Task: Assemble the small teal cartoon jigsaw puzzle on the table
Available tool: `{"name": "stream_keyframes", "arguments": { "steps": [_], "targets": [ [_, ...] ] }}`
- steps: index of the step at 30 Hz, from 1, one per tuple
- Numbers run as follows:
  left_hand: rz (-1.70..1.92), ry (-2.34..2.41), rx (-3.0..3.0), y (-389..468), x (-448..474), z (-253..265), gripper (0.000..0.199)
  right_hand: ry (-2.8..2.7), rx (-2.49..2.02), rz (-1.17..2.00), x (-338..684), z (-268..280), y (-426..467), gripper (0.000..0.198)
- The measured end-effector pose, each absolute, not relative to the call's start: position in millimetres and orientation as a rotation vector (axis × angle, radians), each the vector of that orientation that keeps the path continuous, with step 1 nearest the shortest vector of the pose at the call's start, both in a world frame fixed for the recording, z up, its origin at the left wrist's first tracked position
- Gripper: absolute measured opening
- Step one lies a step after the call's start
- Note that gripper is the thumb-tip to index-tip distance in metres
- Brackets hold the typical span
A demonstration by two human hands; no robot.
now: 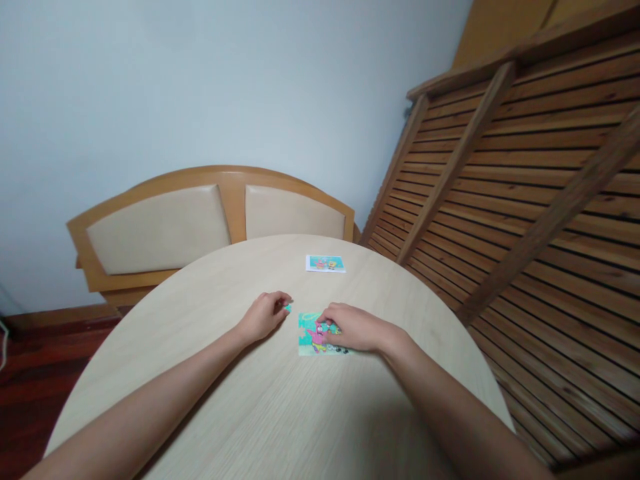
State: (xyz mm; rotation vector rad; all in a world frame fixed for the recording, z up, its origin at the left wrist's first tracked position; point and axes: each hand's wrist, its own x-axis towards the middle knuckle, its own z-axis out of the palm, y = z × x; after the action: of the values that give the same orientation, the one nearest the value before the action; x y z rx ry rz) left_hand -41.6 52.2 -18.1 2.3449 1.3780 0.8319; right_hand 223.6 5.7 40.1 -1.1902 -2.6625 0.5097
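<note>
A colourful cartoon jigsaw puzzle [310,348] lies flat on the round table, with a pink star-shaped figure on a teal ground. Near its left edge a pale, table-coloured gap shows. My left hand [264,316] is just left of the puzzle, closed in a pinch on a small teal puzzle piece [289,308]. Over the puzzle's right part rests my right hand [357,327], its thumb and forefinger apart and touching the picture. That hand hides much of the puzzle's right side.
Farther back on the round table [225,280] lies a small picture card [326,263] with similar cartoon figures. Behind the table stands a wooden headboard [233,200] with cream panels. A slatted wooden frame [450,180] leans at the right.
</note>
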Motion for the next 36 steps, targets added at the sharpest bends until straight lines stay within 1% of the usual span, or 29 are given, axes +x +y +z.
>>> {"name": "stream_keyframes", "arguments": {
  "steps": [8, 13, 19, 28, 36],
  "targets": [
    [0.872, 1.390, 2.344, 47, -40, -14, 0.026, -2.647, -1.199, 0.544, 224, 44, 2, 0.043],
    [0.924, 1.252, 2.262, 51, -39, -18, 0.025, -2.646, -1.185, 0.542, 224, 41, 3, 0.044],
    [0.985, 1.021, 1.956, 41, -30, -20, 0.027, -2.636, -1.174, 0.517, 225, 40, 3, 0.042],
    [0.981, 0.871, 1.733, 20, -17, -9, 0.039, -2.637, -1.158, 0.513, 225, 39, 2, 0.041],
    [0.947, 0.884, 1.737, 14, -12, -14, 0.038, -2.642, -1.154, 0.507, 225, 38, 2, 0.040]
  ]
}}
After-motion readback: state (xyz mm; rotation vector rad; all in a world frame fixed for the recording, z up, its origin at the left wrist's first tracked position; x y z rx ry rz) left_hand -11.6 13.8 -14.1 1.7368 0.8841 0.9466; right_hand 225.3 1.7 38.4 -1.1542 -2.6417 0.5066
